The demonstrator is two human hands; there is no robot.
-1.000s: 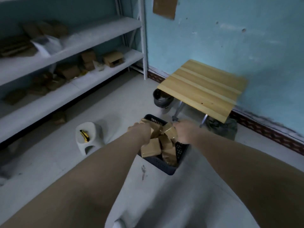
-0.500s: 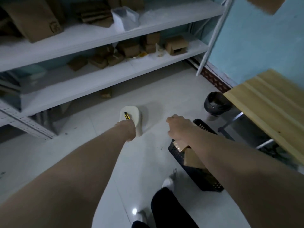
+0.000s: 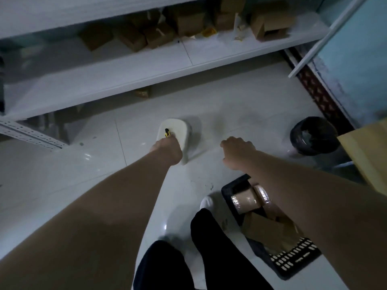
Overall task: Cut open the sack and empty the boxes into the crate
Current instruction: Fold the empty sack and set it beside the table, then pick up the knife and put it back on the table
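Left hand (image 3: pixel 167 149): reaching down onto the white stool (image 3: pixel 178 130), fingers hidden under the knuckles, touching or closing on the yellow-and-black utility knife (image 3: pixel 167 133); grip impossible to confirm.
Right hand (image 3: pixel 237 150): hanging above bare floor, fingers loosely curled, holding nothing.
Boxes (image 3: pixel 250 198): lying already in the dark plastic crate (image 3: pixel 293 263), under the right forearm, some wrapped in clear film.
Sack: not appearing anywhere in view.
Step in hand: judging by the filled crate, emptying looking done or nearly so; picking up or setting down the knife, not possible to tell which.
Next move: calling for a sure pinch on the knife's body, blade end kept away from the fingers.
Edges: stool's rounded rim just under the left wrist; low shelf (image 3: pixel 146 65) edge beyond it, carrying other cartons; wooden worktop (image 3: pixel 368 147) corner jutting in at far right; black bin (image 3: pixel 313 136) beside it.
Open room: wide bare tile floor (image 3: pixel 62 164) lying between stool, crate and shelf; dark-trousered legs (image 3: pixel 209 237) and a white shoe crowding the near side of the crate.
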